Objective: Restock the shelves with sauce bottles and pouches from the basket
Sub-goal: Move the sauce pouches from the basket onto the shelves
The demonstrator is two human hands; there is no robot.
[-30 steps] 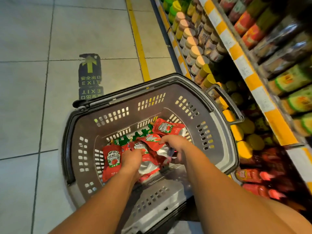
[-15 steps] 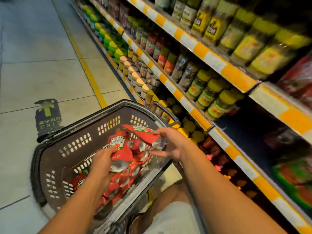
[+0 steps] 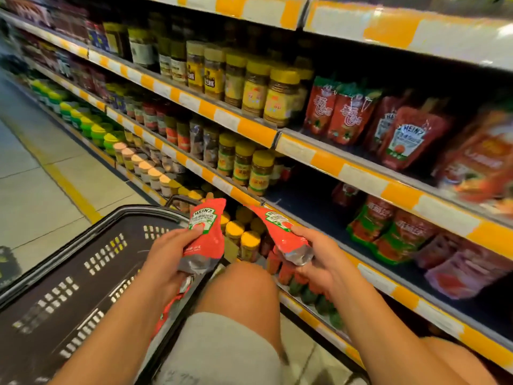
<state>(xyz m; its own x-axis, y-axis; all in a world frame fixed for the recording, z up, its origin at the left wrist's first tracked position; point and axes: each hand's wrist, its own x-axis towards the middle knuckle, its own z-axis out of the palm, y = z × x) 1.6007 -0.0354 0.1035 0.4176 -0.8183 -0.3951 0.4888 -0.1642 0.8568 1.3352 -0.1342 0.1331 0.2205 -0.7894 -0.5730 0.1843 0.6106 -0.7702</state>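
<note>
Tiled floor [image 3: 33, 173], yellow-striped aisle shelving [image 3: 249, 129]

I see the shelves [image 3: 251, 129] with orange-and-white edge strips. Yellow-lidded jars [image 3: 280, 98] stand on the upper shelf, red Heinz pouches [image 3: 408, 137] just beside them toward its right end. On the tiled floor [image 3: 36, 184] sits the dark basket [image 3: 83, 259].

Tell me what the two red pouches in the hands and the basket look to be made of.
Left pouch and right pouch: likely flexible laminated film, glossy red print, with crinkled silver foil-like bottoms. Basket: seemingly rigid moulded plastic, dark and matte, with rows of cut-out slots in its walls.
</note>
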